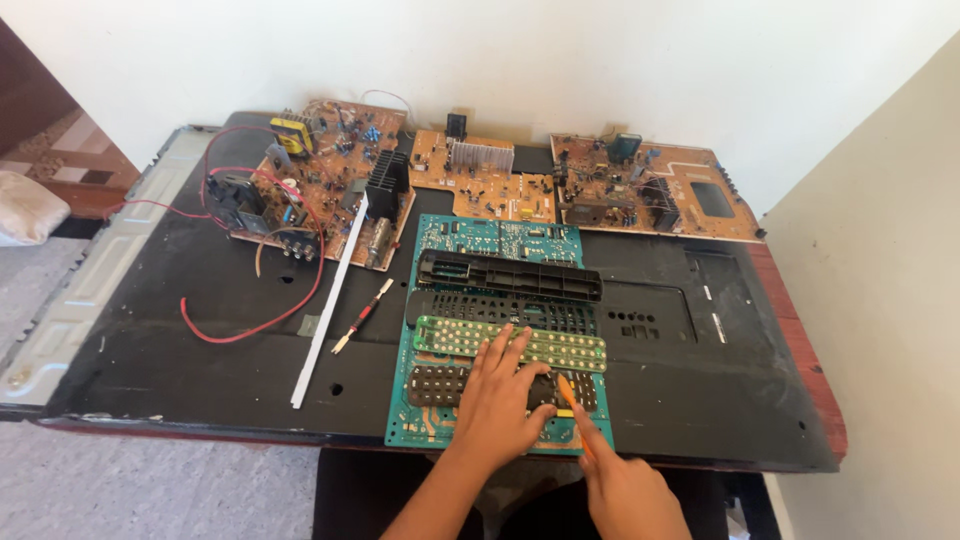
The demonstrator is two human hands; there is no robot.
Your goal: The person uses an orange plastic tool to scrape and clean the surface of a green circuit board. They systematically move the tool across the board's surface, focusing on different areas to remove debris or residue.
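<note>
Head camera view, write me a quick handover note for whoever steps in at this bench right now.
Left hand: open, flat, pressing on the dark rubber keypad.
Right hand: fingers hold an orange tool, tip at the keypad's right end.
Layout: keypad lies on the green circuit board at the front edge. Behind it, in order: light green button strip, perforated black cover, black remote shell.
Done: the remote lies in separate parts.
Left: parts not joined; keypad under the hands.
Three brown boards lie at the back, untouched.

Three remote-control parts (508, 275) lie on a circuit board (497, 238), behind it three more boards (482, 178).
</note>
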